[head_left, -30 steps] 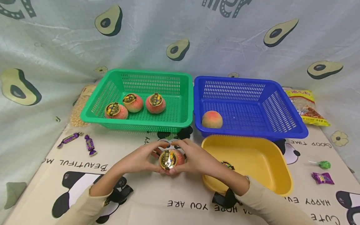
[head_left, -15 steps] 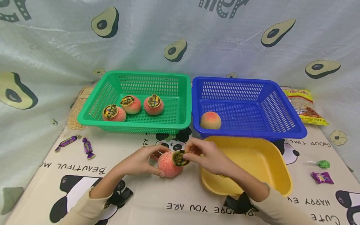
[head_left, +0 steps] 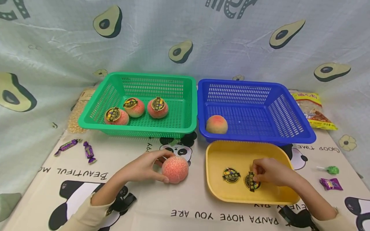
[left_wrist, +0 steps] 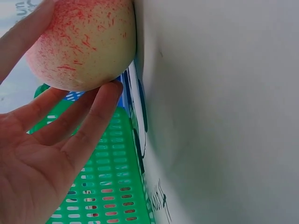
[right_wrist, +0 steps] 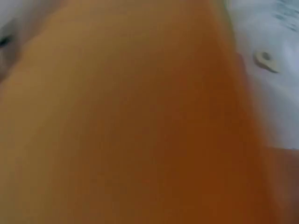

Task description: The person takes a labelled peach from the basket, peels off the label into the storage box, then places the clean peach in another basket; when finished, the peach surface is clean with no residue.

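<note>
A peach (head_left: pixel 175 169) without a label rests on the table cloth, held at its left side by the thumb and fingers of my left hand (head_left: pixel 145 168). The left wrist view shows the same peach (left_wrist: pixel 86 44) between thumb and fingertips. Over the yellow tray (head_left: pixel 212 189), my right hand (head_left: pixel 273 171) pinches a round black-and-gold sticker (head_left: pixel 252 182). Another such sticker (head_left: pixel 231 175) lies on the tray's floor to its left. Blurred orange-yellow fills most of the right wrist view, and the hand's grip is hidden there.
Behind stands a green basket (head_left: pixel 138 130) with three labelled peaches (head_left: pixel 157 108). Beside it, a blue basket (head_left: pixel 260 136) holds one plain peach (head_left: pixel 216 124). Wrapped candies (head_left: pixel 89 152) lie at left; a green lollipop (head_left: pixel 332 169) and purple candy (head_left: pixel 330 183) at right. Food bags flank the baskets.
The sticker has come off the peach in my right hand's pinch. That hand has moved right, from the peach to over the yellow tray. My left hand has stayed on the peach.
</note>
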The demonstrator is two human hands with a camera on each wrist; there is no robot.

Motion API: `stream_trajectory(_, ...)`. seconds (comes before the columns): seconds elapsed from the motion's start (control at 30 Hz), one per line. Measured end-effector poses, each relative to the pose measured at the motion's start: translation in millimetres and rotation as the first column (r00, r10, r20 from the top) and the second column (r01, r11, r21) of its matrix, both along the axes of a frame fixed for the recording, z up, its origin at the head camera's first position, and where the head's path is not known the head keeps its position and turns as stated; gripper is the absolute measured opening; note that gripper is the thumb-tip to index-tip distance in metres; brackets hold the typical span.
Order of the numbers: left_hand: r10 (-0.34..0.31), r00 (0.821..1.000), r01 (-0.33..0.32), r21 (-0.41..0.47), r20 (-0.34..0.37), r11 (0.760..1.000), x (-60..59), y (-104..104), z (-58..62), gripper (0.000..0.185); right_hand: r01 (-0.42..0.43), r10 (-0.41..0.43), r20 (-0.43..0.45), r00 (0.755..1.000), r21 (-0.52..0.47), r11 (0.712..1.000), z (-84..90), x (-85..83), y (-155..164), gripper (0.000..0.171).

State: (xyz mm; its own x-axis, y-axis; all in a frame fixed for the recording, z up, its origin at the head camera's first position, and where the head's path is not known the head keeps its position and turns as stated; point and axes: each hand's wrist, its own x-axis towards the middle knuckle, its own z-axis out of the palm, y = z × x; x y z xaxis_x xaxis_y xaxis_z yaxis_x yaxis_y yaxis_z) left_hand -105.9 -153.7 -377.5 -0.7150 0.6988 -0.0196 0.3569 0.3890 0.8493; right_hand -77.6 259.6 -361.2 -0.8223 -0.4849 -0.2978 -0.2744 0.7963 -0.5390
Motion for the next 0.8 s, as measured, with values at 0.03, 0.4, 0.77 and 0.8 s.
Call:
stream_trajectory(0.03,0.002,1.0,-0.002,-0.005,-0.001,1.0,0.5,0,0.4,0.066,0.005,-0.004,-0.027,1.0,0.043,0.999,-3.1,1.4,-2,0.026)
stream_trajectory(0.4,0.011,1.0,-0.01,-0.026,0.0,1.0,5.3,1,2.9,0.066,0.156,-0.109,-0.364,0.925,0.102,0.982,24.1,20.9,-56,0.03)
stream_trajectory(0.77,-0.039,0.999,0.039,-0.04,-0.014,0.998,13.7,7,5.3,0.063,-0.195,0.144,-0.466,0.873,-0.063,0.979,11.6,31.1,-168,0.07)
stream_trajectory(0.8,-0.044,0.999,0.043,-0.046,-0.021,0.998,15.1,8,5.3,0.064,-0.21,0.174,-0.447,0.877,-0.033,0.977,7.9,30.8,-174,0.076)
